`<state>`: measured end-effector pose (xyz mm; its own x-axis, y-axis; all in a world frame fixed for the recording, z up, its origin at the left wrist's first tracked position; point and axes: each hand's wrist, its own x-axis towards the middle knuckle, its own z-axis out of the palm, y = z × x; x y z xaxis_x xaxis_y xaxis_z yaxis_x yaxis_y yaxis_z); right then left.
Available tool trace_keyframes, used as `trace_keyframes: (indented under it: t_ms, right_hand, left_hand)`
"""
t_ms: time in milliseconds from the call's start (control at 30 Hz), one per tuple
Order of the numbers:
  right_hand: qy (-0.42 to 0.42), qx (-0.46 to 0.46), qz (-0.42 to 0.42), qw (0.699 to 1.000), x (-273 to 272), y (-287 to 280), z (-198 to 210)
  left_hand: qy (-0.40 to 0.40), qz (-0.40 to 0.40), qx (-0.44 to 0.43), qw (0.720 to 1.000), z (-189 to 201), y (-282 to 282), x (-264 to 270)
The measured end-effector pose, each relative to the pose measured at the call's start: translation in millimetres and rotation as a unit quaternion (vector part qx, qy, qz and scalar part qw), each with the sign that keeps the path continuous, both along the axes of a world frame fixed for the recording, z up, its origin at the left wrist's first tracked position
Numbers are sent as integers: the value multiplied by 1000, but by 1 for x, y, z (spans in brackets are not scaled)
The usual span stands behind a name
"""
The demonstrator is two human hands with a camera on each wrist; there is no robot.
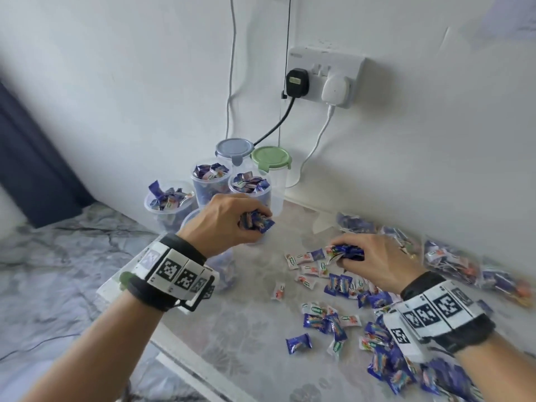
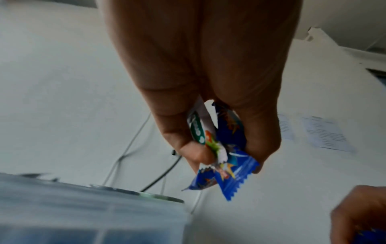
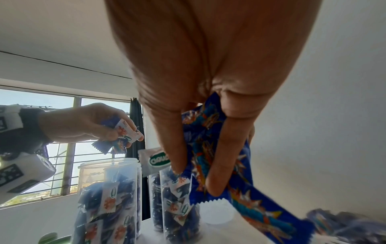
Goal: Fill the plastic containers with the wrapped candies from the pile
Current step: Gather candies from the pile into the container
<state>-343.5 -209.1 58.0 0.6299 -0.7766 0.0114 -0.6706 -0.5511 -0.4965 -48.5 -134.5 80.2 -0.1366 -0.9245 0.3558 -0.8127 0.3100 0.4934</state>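
Note:
My left hand [image 1: 232,220] holds a bunch of blue and white wrapped candies [image 1: 256,222] above a clear plastic container [image 1: 188,220] that it mostly hides. The left wrist view shows its fingers [image 2: 194,153] pinching the candies [image 2: 225,148]. My right hand [image 1: 374,259] grips several blue candies [image 1: 346,252] at the top of the loose candy pile [image 1: 342,309] on the table. In the right wrist view its fingers [image 3: 221,165] curl round blue wrappers [image 3: 200,148]. Three open containers [image 1: 169,198] behind stand heaped with candies.
Two lidded containers, one grey-blue [image 1: 234,149] and one green [image 1: 270,159], stand against the wall. Clear bags of candies [image 1: 452,262] lie along the wall at right. A wall socket [image 1: 324,76] with plugs and hanging cables is above. The table's front edge [image 1: 185,369] runs lower left.

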Motion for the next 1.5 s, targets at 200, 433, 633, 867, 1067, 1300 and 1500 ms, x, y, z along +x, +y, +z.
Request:
trace_keyframes:
  t_ms: [200, 433, 633, 867, 1067, 1300, 1500]
  right_hand:
    - [5, 6, 34, 999, 28, -3, -5]
    - [25, -7, 48, 998, 51, -4, -8]
    - [11, -21, 73, 997, 67, -3, 0]
    - [-14, -30, 103, 994, 88, -5, 17]
    - [-21, -49, 131, 990, 111, -9, 35]
    - [-39, -66, 184, 980, 151, -8, 61]
    - [-55, -43, 219, 973, 192, -3, 63]
  left_hand:
    - [-8, 78, 8, 997, -7, 14, 49]
    - [-37, 80, 48, 995, -22, 13, 59]
    - [-49, 57, 58, 996, -24, 12, 62]
    - [-54, 72, 96, 991, -23, 14, 66]
    - [-23, 100, 36, 994, -32, 24, 74]
    - [48, 146, 66, 986, -54, 43, 73]
    - [158, 143, 82, 974, -68, 48, 75]
